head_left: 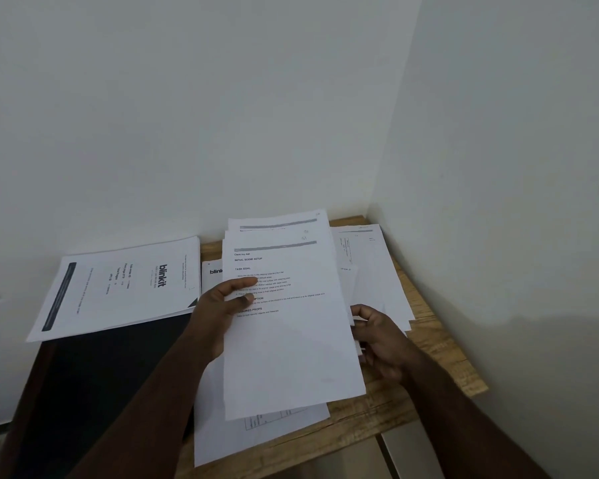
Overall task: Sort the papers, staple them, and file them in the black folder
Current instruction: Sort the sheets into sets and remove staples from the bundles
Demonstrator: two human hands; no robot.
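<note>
Sorting step in hand, by my reading: left hand (pixel 218 305) grips a small stack of printed sheets (pixel 291 323) by its left edge, thumb curled over the front page, stack lifted above the table (pixel 440 361) and tilted toward the camera. Right hand (pixel 377 337) sits at the stack's right edge with fingers curled; whether it pinches a sheet there or only steadies the edge I cannot tell. More loose papers (pixel 377 271) lie fanned on the table behind and to the right, and a sheet (pixel 256 440) lies under the held stack. A "blinkit" sheet (pixel 118 288) rests on the far end of the black folder (pixel 94 382), which lies shut at the left. No stapler in view. Next move likely calls for squaring the held edges, then matching remaining pages to their sets before any stapling.
</note>
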